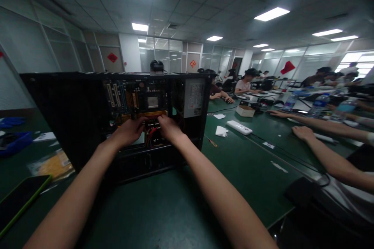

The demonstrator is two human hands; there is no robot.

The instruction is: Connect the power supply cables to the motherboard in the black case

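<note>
An open black computer case (pixel 67 105) stands on the green table, its inside facing me. Both hands reach into it, near the lower edge of the motherboard (pixel 143 95). My left hand (pixel 130 130) has its fingers bent at the board's lower part; what its fingertips hold, if anything, is too small to tell. Close beside it on the right, my right hand (pixel 171 127) is closed at the fingertips next to an orange slot (pixel 152 114). Red and black wires (pixel 150 134) hang between the two hands. A silver power supply (pixel 193 97) sits at the case's upper right.
Left of the case are a phone (pixel 20 198), a yellow packet (pixel 55 165) and a blue tray (pixel 19 144). To the right lie a screwdriver (pixel 212 142), a power strip (pixel 239 127), paper scraps and a small box (pixel 245 110). Another person's arms (pixel 327 146) rest on the table.
</note>
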